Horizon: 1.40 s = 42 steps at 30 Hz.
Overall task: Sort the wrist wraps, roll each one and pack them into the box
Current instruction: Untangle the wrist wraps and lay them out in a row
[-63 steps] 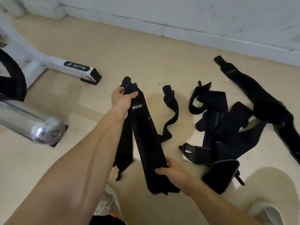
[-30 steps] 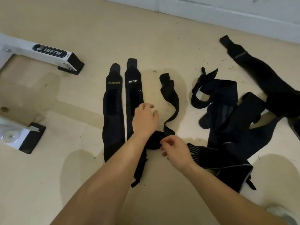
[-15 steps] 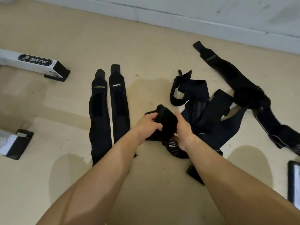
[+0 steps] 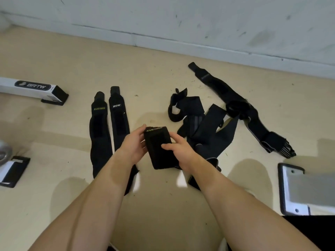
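Hands: both are engaged on one item. I read the left hand (image 4: 133, 148) as grasping the held wrap (image 4: 158, 147) by its left edge, fingers curled round the upper corner. The right hand (image 4: 183, 153) clasps the right edge, thumb laid across the black face, the other fingers hidden behind the fabric. The held wrap sits at centre frame, raised off the floor (image 4: 154, 84), with green "XUEYING" lettering along its top edge. I cannot tell whether its lower end is folded or rolled.

Sorted items: two wraps lie flat and side by side left of the hands, long axes pointing toward the wall (image 4: 199, 19). The green-lettered wrap (image 4: 99, 134) is the outer one; the white-lettered wrap (image 4: 118, 120) lies just beside it, its near end passing under the left forearm.

Unsorted items: a tangled pile (image 4: 204, 127) of black wraps lies just right of the hands. One long wrap (image 4: 241, 109) runs diagonally from near the wall to the pile's right side.

Surroundings: a white bar (image 4: 32, 87) marked "BRTW" lies at far left. A grey plate (image 4: 308, 189) with a black rim sits at the right edge.
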### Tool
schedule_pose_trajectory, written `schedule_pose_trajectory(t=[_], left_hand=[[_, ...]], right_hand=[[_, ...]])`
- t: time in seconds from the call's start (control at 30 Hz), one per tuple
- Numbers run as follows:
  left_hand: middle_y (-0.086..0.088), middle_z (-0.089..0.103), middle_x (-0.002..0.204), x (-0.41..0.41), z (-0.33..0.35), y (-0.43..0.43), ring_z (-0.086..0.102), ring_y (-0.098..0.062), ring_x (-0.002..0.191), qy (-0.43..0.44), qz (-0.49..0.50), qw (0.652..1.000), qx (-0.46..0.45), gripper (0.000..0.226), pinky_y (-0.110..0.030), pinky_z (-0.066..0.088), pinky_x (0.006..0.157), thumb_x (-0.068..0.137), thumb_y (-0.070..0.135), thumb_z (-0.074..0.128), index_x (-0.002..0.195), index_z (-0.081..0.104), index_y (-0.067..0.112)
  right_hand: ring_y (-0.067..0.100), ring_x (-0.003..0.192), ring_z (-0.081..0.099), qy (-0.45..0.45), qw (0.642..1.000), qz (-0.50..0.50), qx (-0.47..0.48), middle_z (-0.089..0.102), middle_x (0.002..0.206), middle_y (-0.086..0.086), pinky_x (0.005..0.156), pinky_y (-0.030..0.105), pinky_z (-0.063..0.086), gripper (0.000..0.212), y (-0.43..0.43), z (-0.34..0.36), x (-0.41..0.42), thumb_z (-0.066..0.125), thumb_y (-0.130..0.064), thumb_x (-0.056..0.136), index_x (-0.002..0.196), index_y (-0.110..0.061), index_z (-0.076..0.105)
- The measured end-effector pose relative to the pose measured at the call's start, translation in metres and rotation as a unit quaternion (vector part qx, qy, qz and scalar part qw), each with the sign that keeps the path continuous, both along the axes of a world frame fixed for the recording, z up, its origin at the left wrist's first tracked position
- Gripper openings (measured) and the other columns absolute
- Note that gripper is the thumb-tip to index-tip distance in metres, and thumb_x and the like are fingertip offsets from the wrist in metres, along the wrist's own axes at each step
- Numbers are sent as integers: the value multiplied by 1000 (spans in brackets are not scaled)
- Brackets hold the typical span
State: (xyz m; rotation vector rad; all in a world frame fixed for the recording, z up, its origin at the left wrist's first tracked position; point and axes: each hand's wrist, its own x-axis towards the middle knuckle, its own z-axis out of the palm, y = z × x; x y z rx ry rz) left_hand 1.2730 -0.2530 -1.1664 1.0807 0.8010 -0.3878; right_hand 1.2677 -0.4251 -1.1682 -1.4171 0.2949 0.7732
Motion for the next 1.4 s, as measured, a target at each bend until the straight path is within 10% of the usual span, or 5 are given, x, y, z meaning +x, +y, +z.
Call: schedule_pose_trajectory(t=[0.47,0.77,1.0,1.27,1.4], left_hand=[[-14,70,126,-18,80,-55,64,-33,124,-114,-59,992,16,27,-52,51,109,101,23,63,124,72,11],[-5,73,108,-20,93,-71,69,-21,96,-118,-75,989,48,26,-34,56,76,100,14,52,104,77,20],[2,72,75,-10,96,-79,66,-9,55,-138,-105,985,-21,25,-19,52,52,100,11,50,105,74,17],[-9,73,125,-6,96,-70,69,-26,119,-185,-79,979,22,32,-45,56,100,105,19,57,134,67,14],[-9,76,120,-7,95,-69,70,-29,117,-157,-73,985,14,28,-46,56,99,103,20,60,128,70,14]], right_hand=[[31,110,68,-13,999,20,24,73,114,11,97,46,56,39,-50,36,-33,59,0,86,122,-11,67],[22,119,53,-170,970,-7,-171,44,133,-3,101,44,51,68,-69,42,-15,75,-31,74,133,-52,49],[10,94,65,-223,951,35,-210,69,104,-8,85,28,48,6,-85,29,-25,62,-27,101,98,-22,65],[15,54,56,-27,970,96,-224,54,64,1,57,27,53,23,-106,4,-42,61,-26,101,85,-11,61],[16,80,65,-67,912,216,-341,65,86,-1,70,26,49,20,-93,-3,-44,64,-32,97,103,-14,69]])
